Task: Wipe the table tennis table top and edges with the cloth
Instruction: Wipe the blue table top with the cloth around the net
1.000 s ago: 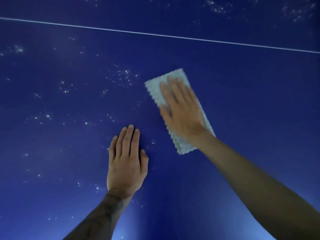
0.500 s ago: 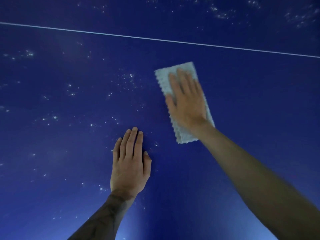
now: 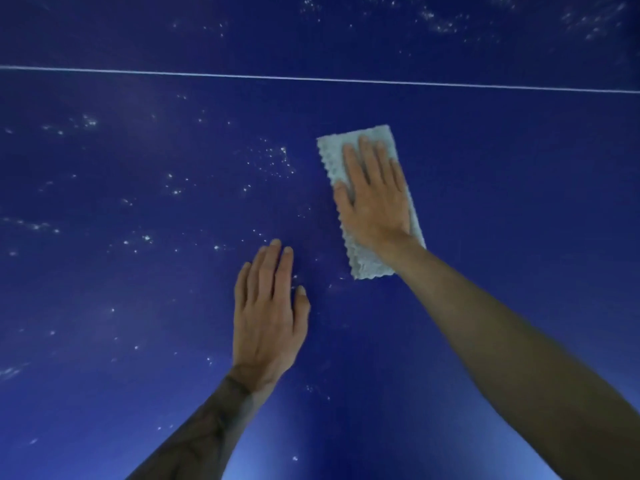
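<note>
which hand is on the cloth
The right hand lies flat on the cloth. The left hand lies flat on the bare blue table, beside the cloth and not touching it.

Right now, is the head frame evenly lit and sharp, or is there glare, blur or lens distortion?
Head view: uneven light, a pale glare patch on the table top near the bottom edge, darker toward the top; the right forearm is slightly soft; the white line bows a little, a wide-angle effect; the cloth texture reads clearly.
</note>
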